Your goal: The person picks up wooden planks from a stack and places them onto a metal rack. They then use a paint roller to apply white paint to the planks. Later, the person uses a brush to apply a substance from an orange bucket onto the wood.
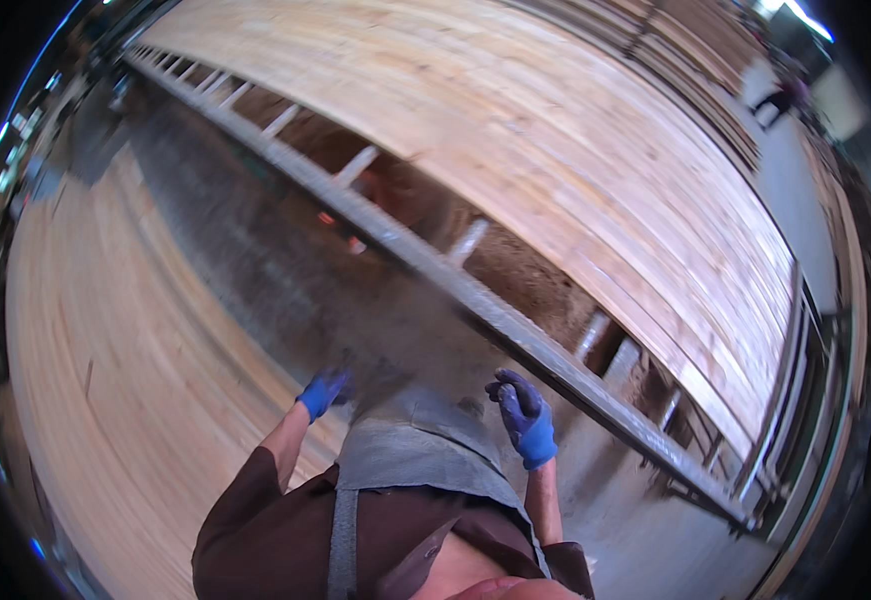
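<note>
Gloves first: you are wearing blue work gloves on both hands. Your left hand [323, 392] is hanging low beside your grey apron [410, 452], fingers curling loosely inward; blur is smearing the fingertips, so you cannot tell whether anything is pinched there, and nothing is showing in it. Your right hand [525, 417] is lifting in front of you with its fingers bent into a loose hook, gripping nothing, and it is hovering near the long grey metal rail [475, 295] without touching it.

That rail is running diagonally from upper left to lower right, with pale cross-rungs [357, 165] joining it to the structure behind. Beyond it a broad stack of pale wooden boards [555, 130] is filling the upper right, its far edge bending with the lens. Under the rungs a dark reddish-brown gap is showing; its contents are too shadowed to make out.

To your left a second surface of pale wooden planks [125, 400] is stretching away, cut off by the dark rim. You are standing on a strip of grey concrete floor [295, 280] between the two. A small dark figure [777, 102] at upper right is too blurred to read. Your brown sleeves and chest are cut off by the lower edge.
</note>
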The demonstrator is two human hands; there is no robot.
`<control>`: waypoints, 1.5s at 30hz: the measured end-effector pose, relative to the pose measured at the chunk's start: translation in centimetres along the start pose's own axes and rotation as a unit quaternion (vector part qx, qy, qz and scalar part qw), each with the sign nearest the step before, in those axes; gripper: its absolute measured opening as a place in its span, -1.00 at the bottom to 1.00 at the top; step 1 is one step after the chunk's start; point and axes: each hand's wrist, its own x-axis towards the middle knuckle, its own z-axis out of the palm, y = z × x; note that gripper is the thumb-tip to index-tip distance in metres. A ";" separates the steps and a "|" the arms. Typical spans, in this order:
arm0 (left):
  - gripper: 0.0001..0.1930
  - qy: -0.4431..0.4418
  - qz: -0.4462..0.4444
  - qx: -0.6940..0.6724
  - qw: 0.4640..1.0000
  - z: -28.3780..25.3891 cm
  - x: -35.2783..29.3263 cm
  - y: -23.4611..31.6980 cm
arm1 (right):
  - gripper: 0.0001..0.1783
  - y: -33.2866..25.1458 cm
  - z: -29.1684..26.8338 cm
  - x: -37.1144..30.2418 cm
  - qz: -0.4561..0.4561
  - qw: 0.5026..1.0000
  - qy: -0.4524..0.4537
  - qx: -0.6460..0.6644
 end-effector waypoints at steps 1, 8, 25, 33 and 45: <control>-0.63 0.026 -0.012 -0.052 0.998 -0.1 -2.6 0.3 | -0.68 -1.3 1.3 0.5 -0.006 0.998 -0.061 -0.032; -0.68 0.028 -0.073 -0.106 0.991 -7.5 -1.6 1.1 | -0.67 -2.0 9.3 8.4 0.018 0.952 -0.286 -0.110; -0.61 -0.184 0.039 -0.320 0.928 -8.4 39.5 16.2 | -0.63 0.0 24.5 12.4 0.282 0.949 -0.029 -0.136; -0.81 0.051 0.008 -0.094 0.994 -16.8 18.6 9.8 | -0.64 -1.0 28.2 17.4 0.048 0.966 -0.139 -0.214; -0.86 0.049 0.257 -0.134 0.956 -1.5 -8.2 12.5 | -0.18 -7.6 23.7 9.1 -0.191 0.878 -0.158 -0.409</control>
